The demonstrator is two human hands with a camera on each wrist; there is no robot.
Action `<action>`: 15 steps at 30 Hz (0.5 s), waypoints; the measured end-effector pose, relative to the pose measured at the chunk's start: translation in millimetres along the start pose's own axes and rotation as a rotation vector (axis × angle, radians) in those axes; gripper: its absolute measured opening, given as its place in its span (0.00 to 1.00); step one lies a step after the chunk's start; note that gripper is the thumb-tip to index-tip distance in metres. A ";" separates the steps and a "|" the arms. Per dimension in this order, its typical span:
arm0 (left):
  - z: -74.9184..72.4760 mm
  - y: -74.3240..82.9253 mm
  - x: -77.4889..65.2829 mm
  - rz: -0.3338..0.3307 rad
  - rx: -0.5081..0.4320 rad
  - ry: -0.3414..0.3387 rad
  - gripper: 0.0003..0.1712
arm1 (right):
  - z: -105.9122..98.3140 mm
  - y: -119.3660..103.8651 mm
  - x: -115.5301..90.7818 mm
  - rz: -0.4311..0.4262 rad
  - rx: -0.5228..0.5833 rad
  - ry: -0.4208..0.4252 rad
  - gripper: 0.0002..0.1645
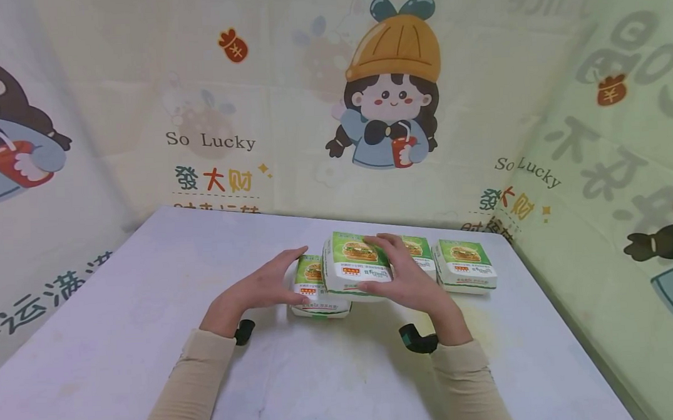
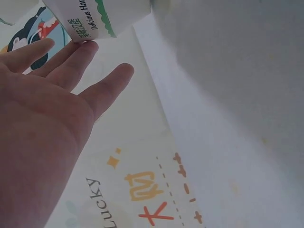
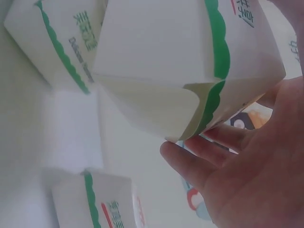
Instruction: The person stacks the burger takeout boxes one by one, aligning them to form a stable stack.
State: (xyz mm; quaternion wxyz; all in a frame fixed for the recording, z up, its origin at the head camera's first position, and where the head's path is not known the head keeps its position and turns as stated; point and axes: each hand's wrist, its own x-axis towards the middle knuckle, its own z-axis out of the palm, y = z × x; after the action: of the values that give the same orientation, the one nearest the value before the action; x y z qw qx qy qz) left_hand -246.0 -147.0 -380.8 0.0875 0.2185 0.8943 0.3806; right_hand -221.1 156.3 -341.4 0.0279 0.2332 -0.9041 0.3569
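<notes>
My right hand grips a green-and-white burger box from its right side, thumb at the front and fingers at the back. This box is raised and tilted; its white underside shows in the right wrist view, with a folded corner flap near the fingertips. A second burger box sits on the table at the left, partly covered by the raised one in the head view. My left hand is at its left side, thumb and fingers spread. In the left wrist view, straight fingertips touch a box.
Two more burger boxes stand to the right: one partly hidden behind my right hand, another beside it. The white table meets a printed cloth backdrop at the back. Black wrist mounts stick out below both hands.
</notes>
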 end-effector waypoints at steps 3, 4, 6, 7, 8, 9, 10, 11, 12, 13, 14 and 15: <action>0.4 0.4 -0.3 -0.004 -0.003 -0.005 0.62 | 5.1 -2.2 1.9 0.021 -0.020 0.003 0.51; 0.6 0.7 -0.2 -0.011 -0.006 -0.006 0.62 | 6.9 -3.0 2.5 0.024 -0.025 0.004 0.52; 0.8 1.2 0.1 -0.017 -0.006 -0.007 0.63 | 10.7 -4.8 3.8 0.026 -0.022 0.007 0.52; 1.0 1.5 0.3 -0.019 -0.007 -0.005 0.63 | 12.7 -5.7 4.6 0.025 -0.024 0.010 0.52; 1.0 1.8 0.6 -0.021 -0.011 -0.004 0.63 | 14.6 -6.6 5.2 0.023 -0.021 0.012 0.52; 1.1 2.1 1.0 -0.024 -0.013 -0.003 0.63 | 16.4 -7.5 5.8 0.020 -0.021 0.017 0.52; 1.2 2.3 1.2 -0.021 -0.016 -0.002 0.63 | 18.2 -8.4 6.5 0.018 -0.016 0.022 0.51; 1.3 2.2 1.7 -0.014 -0.018 -0.001 0.63 | 20.0 -9.2 7.1 0.016 -0.016 0.027 0.51; 1.4 2.0 2.0 -0.010 -0.022 0.000 0.62 | 21.7 -10.2 7.7 0.016 -0.020 0.034 0.51; 1.4 1.7 2.3 -0.009 -0.025 0.001 0.62 | 23.4 -11.1 8.4 0.019 -0.017 0.040 0.51; 1.5 1.4 2.7 -0.007 -0.027 0.001 0.62 | 24.9 -11.9 8.9 0.021 -0.013 0.043 0.51; 1.6 1.1 3.0 -0.004 -0.029 0.001 0.62 | 26.3 -12.5 9.5 0.022 -0.013 0.047 0.50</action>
State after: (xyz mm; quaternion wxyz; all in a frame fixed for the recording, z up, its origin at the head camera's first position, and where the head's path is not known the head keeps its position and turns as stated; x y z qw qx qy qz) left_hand -247.7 -144.0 -381.1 0.0909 0.2149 0.8891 0.3937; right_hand -221.0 127.2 -351.0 0.0465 0.2147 -0.9080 0.3568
